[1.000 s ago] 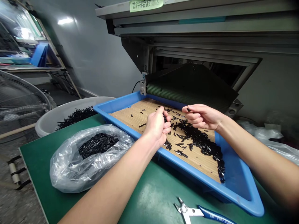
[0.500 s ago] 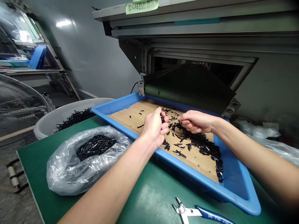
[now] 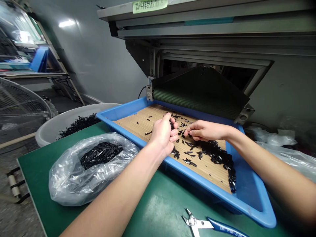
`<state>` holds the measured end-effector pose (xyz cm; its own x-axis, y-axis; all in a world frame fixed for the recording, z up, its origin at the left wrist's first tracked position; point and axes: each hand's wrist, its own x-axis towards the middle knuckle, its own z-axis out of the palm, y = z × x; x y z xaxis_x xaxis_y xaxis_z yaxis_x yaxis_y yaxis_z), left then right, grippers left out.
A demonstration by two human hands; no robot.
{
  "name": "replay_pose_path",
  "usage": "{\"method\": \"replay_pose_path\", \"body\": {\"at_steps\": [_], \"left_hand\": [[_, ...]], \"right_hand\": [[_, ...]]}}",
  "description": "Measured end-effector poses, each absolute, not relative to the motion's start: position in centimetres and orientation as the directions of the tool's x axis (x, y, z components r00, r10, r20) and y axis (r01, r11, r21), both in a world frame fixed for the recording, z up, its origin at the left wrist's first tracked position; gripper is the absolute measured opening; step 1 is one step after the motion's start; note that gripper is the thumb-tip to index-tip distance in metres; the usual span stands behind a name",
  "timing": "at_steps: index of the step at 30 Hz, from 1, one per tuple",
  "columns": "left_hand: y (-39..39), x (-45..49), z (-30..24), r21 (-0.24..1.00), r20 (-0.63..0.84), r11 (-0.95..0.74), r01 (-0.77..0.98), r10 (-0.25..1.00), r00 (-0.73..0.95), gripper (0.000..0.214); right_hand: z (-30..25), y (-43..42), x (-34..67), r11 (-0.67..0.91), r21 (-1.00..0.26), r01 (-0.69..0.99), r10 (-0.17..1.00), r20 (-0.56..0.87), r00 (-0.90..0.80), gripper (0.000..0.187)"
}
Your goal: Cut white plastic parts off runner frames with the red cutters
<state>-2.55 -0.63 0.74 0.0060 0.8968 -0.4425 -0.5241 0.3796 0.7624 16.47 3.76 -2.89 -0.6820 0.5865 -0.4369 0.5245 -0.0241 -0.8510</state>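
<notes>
My left hand is curled closed over the cardboard that lines a blue tray. Small black plastic pieces show between its fingers. To its right, my right hand reaches down to the scattered black pieces, thumb and fingertips pinched together at the cardboard. Whatever lies between those fingertips is hidden. The pieces are heaped along the tray's right side, with loose ones around both hands.
A clear plastic bag of black pieces stands open on the green table, left of the tray. Blue-handled cutters lie at the front. A white tub sits beyond the table. A conveyor belt ends above the tray's back.
My right hand has moved slightly left and down, its fingertips now at the pieces on the cardboard. The left hand has stayed in place, still curled.
</notes>
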Motion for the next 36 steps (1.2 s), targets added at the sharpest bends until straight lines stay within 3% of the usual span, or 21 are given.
{"method": "replay_pose_path", "body": {"at_steps": [5, 13, 19, 24, 27, 30, 36], "left_hand": [[-0.7, -2.5, 0.9, 0.762, -0.45, 0.386, -0.52, 0.893, 0.005, 0.023], [-0.7, -2.4, 1.0, 0.758, -0.453, 0.391, -0.522, 0.891, 0.009, 0.023], [-0.7, -2.4, 1.0, 0.757, -0.454, 0.392, -0.522, 0.891, 0.012, 0.024], [-0.6, -2.5, 0.9, 0.758, -0.449, 0.389, -0.523, 0.893, 0.014, 0.024], [-0.4, -2.6, 0.7, 0.76, -0.442, 0.387, -0.522, 0.897, 0.021, 0.023], [-0.4, -2.7, 0.6, 0.761, -0.443, 0.388, -0.52, 0.896, 0.02, 0.023], [-0.3, -2.7, 0.6, 0.755, -0.45, 0.393, -0.525, 0.893, 0.023, 0.024]], "right_hand": [[-2.3, 3.9, 16.5, 0.164, -0.814, 0.558, 0.596, -0.369, -0.713, 0.023], [-3.2, 3.9, 15.7, 0.416, -0.572, 0.706, 0.63, -0.379, -0.678, 0.022], [-2.8, 3.0, 14.4, 0.471, -0.465, 0.75, 0.663, -0.373, -0.649, 0.02], [-2.2, 2.2, 13.8, 0.422, -0.409, 0.809, 0.744, -0.354, -0.567, 0.021], [-2.6, 2.3, 13.8, 0.338, -0.468, 0.816, 0.774, -0.356, -0.524, 0.024], [-3.1, 3.1, 14.2, 0.2, -0.625, 0.754, 0.79, -0.353, -0.502, 0.029], [-3.0, 4.2, 15.2, -0.14, -0.896, 0.421, 0.785, -0.36, -0.504, 0.025]]}}
